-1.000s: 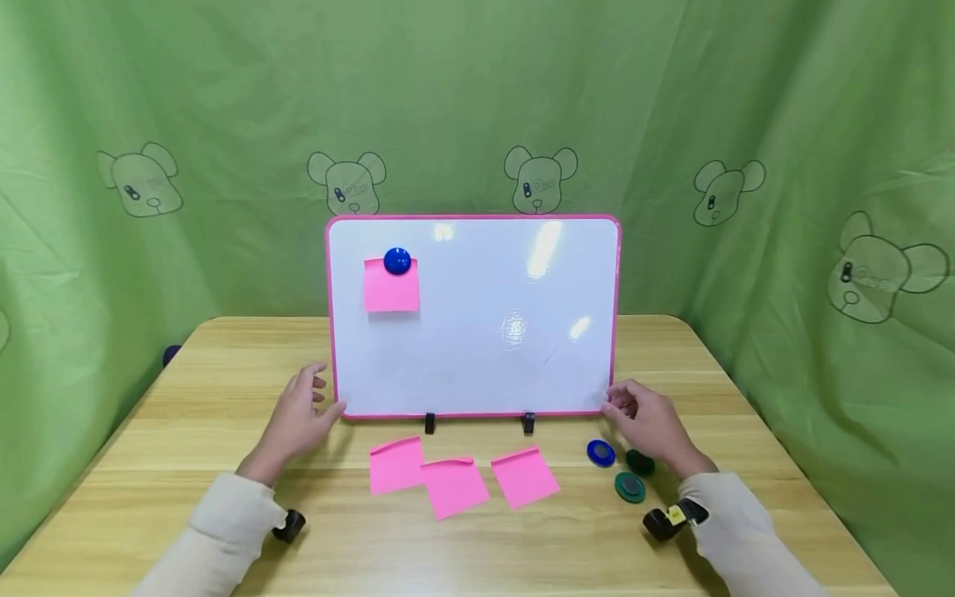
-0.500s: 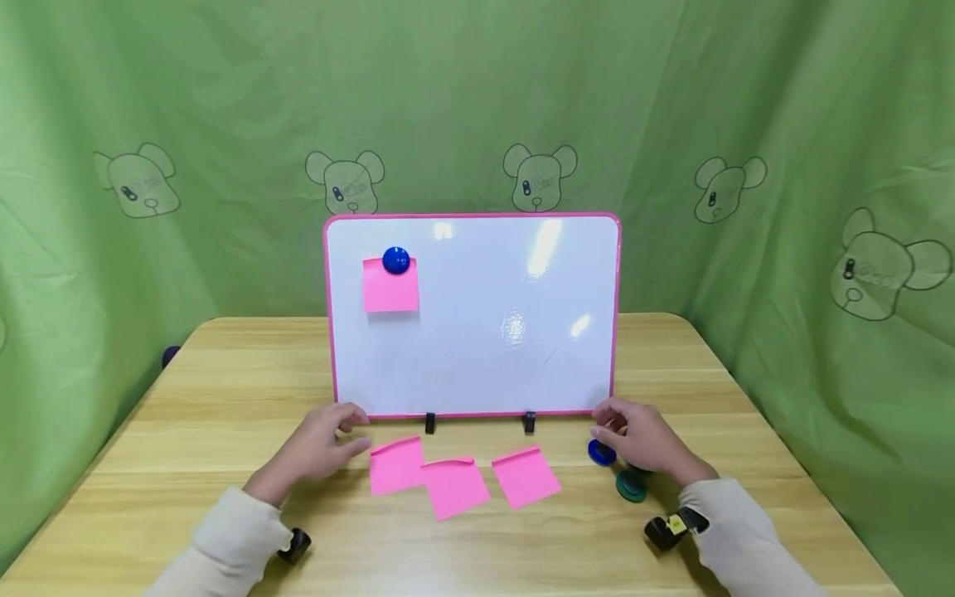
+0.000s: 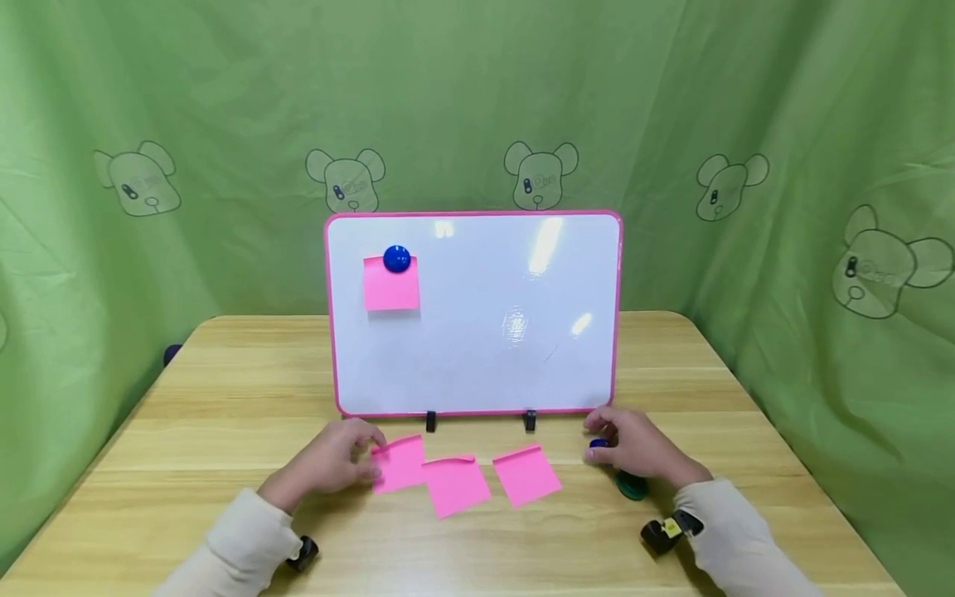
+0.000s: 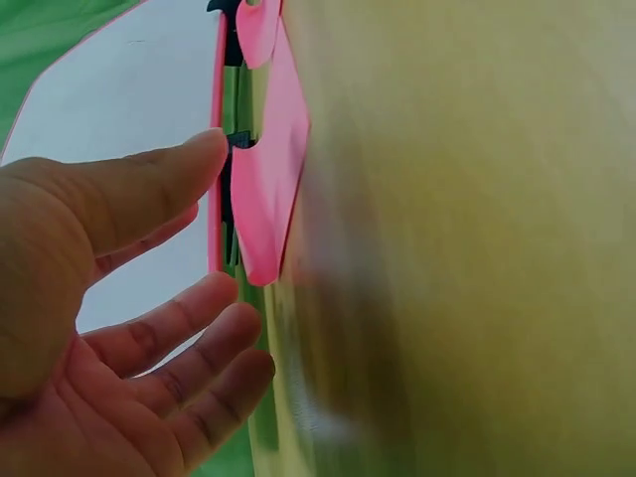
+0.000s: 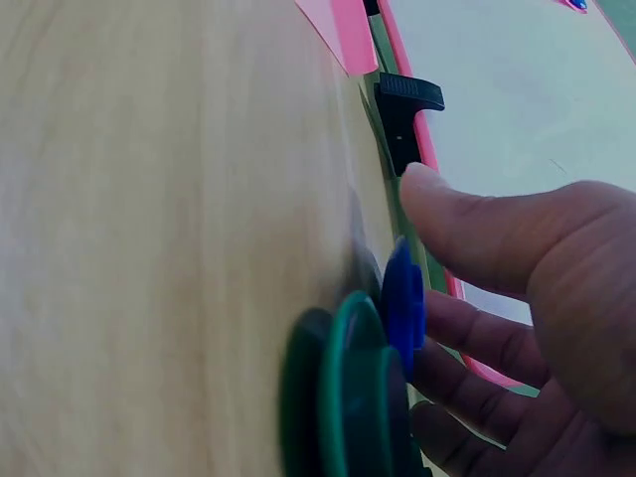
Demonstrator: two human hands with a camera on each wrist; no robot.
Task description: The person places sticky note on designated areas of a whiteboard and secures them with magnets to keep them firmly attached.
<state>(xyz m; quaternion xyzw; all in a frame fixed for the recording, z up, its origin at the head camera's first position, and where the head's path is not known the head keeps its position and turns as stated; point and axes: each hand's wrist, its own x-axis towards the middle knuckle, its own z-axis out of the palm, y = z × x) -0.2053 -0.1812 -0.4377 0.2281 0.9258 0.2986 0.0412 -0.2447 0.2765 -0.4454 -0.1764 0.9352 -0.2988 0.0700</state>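
Observation:
My left hand reaches to the leftmost pink sticky note, its fingertips overlapping the note's left edge. In the left wrist view thumb and fingers are spread, with nothing between them. Two more sticky notes, a middle one and a right one, lie on the table. My right hand hovers over a blue round magnet, partly hiding it. The right wrist view has that thumb and the fingers apart, the fingers right behind the blue magnet. A green magnet lies below the palm.
A pink-framed whiteboard stands upright on black clips. At its upper left, a blue magnet holds a pink note. Green curtains surround the wooden table.
Both hands have come away from the whiteboard's lower corners. The left moved right and toward me to the leftmost note; the right moved down over the blue magnet.

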